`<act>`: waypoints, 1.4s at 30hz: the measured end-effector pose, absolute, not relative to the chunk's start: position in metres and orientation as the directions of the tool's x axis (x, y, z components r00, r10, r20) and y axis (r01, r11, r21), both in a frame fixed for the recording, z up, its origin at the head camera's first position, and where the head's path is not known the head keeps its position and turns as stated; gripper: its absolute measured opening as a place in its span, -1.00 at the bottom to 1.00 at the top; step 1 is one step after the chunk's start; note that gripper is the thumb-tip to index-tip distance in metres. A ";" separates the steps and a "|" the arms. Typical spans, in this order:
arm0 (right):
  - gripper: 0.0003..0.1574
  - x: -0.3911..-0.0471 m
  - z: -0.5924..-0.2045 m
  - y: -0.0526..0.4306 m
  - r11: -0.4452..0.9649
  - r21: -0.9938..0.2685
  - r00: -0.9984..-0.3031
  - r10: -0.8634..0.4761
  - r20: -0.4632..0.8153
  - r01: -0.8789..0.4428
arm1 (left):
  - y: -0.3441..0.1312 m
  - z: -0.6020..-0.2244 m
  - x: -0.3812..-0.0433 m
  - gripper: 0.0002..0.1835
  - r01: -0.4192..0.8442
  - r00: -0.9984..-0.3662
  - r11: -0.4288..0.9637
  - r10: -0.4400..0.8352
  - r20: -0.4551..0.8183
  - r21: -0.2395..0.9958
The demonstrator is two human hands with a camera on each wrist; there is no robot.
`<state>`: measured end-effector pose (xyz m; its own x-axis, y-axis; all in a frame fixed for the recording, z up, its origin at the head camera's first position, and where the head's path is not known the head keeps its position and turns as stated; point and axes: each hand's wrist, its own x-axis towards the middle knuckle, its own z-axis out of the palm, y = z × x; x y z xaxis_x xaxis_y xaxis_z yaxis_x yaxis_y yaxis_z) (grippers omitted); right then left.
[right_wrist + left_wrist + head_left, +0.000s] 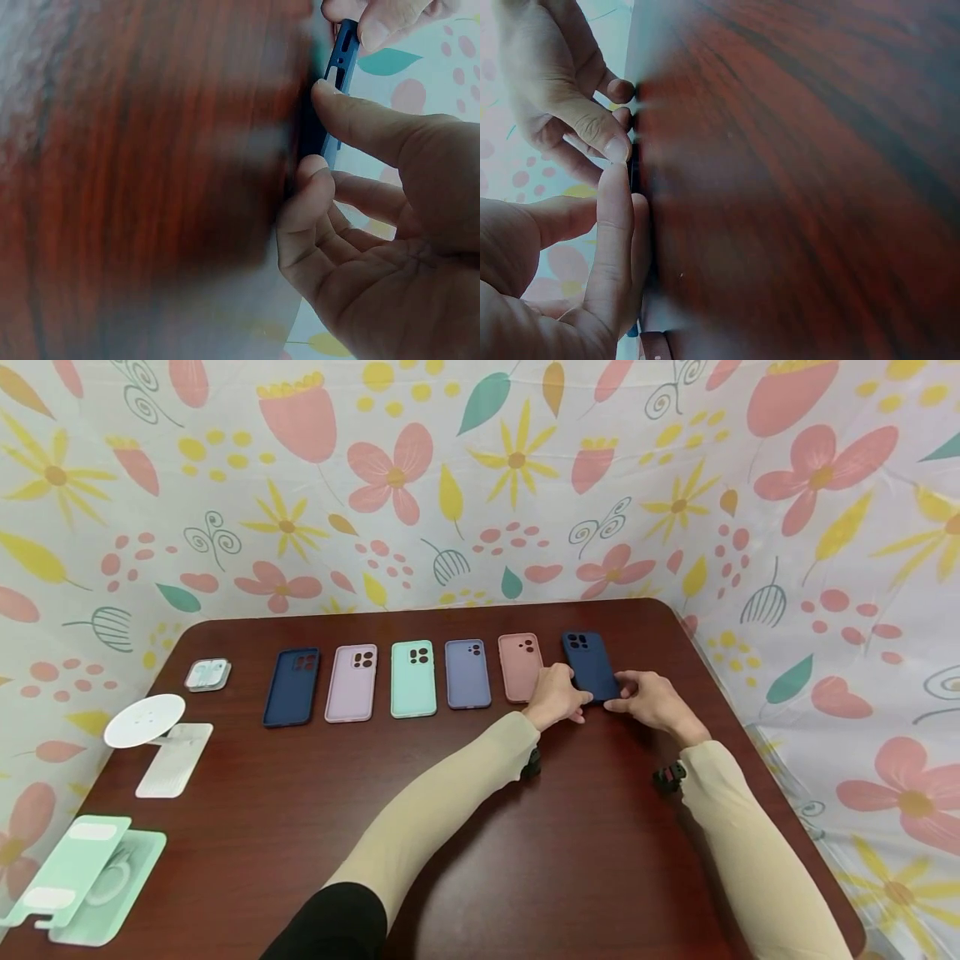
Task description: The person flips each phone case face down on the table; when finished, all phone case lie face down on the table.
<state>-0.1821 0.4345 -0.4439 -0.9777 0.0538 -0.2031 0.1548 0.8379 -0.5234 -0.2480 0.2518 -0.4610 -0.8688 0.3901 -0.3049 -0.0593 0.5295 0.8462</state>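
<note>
A dark blue phone case [590, 658] lies back up at the right end of a row of cases, its camera cutouts at the far end. My left hand [557, 695] pinches its near left corner, close beside the pink case [519, 660]. At the near right corner, my right hand [651, 700] grips the case between thumb and fingers. The right wrist view shows the case's near edge [346, 46] with its port slots, held from both ends. In the left wrist view, the right thumb [616, 148] comes close to the tip of a left-hand finger [615, 217].
Leftward in the row are a lavender-blue case [468, 675], a mint case [412, 680], a lilac case [350, 685] and another navy case [291, 688]. Earphones in a clear box [207, 675], a white stand [174, 762] and a green folding stand [93, 877] line the left side.
</note>
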 end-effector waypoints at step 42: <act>-0.02 -0.179 -0.432 0.362 0.789 -0.610 -0.994 0.006 -0.105 0.069 | 0.160 -0.468 -0.279 -0.23 0.133 -0.892 0.715 0.388 -0.232 0.686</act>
<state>-0.1785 0.3624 -0.4324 -0.9945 0.0057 -0.1050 0.0689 0.7890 -0.6105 -0.2794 0.1595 -0.4678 -0.8920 0.3879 -0.2320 0.1326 0.7153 0.6861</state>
